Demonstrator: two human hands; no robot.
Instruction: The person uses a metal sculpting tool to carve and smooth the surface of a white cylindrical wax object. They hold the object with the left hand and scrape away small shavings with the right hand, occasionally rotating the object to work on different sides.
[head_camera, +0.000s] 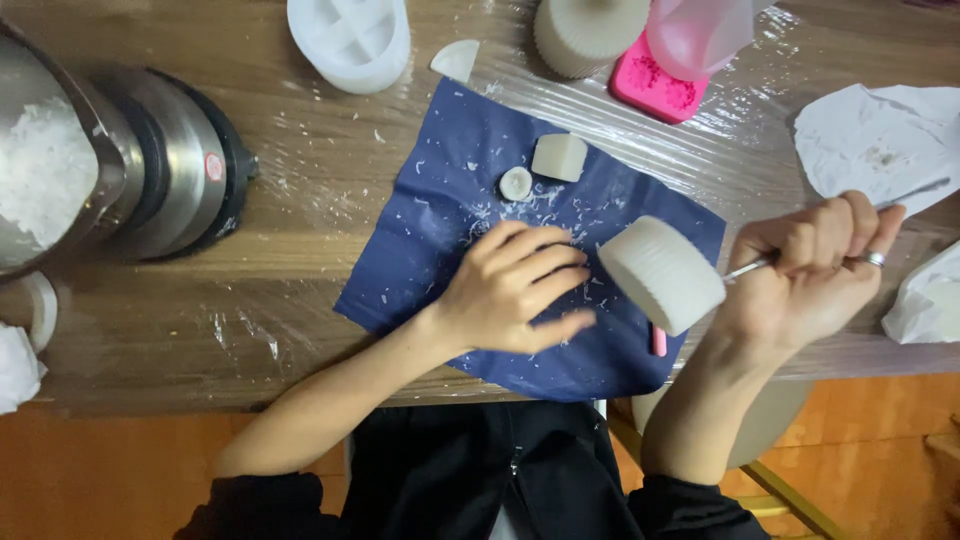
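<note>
Right hand (815, 275) fisted around thin metal tool (750, 268), white ribbed candle (662, 274) at its tip, raised over blue cloth (450, 240); left hand (515, 290) flat, fingers spread, pressing cloth on surface (300, 290).

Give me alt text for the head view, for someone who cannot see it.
A right hand grips a thin metal tool that seems stuck into a white ribbed cylindrical wax block, held above a dark blue cloth flecked with white shavings. The left hand rests flat on the cloth, on a plastic-wrapped wooden table.

Left hand (510, 290) lies flat, fingers (545, 262) spread; right hand (810, 275) is raised, fist clenched.
</note>
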